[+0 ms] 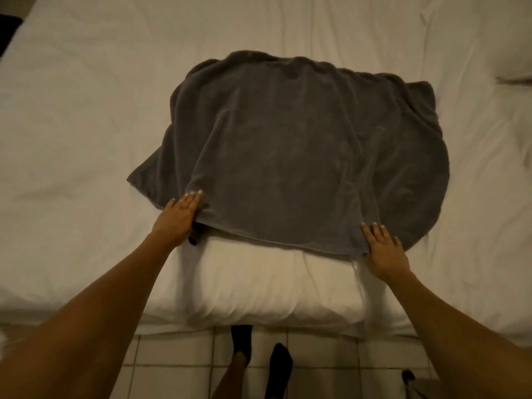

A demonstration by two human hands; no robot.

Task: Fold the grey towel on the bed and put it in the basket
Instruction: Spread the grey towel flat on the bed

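Note:
A dark grey towel (pixel 290 151) lies spread and folded over on the white bed (pixel 72 125), its edges uneven and a lower layer sticking out at the left and right. My left hand (pixel 178 217) grips its near left corner, thumb tucked under the cloth. At the near right corner my right hand (pixel 384 251) holds the edge with fingers on top. The towel's near edge stretches between both hands. No basket is in view.
A white pillow (pixel 259 289) lies at the bed's near edge under the towel's front. Another pillow corner (pixel 515 53) shows at the far right. Tiled floor (pixel 178 367) and my feet in dark socks (pixel 276 367) are below.

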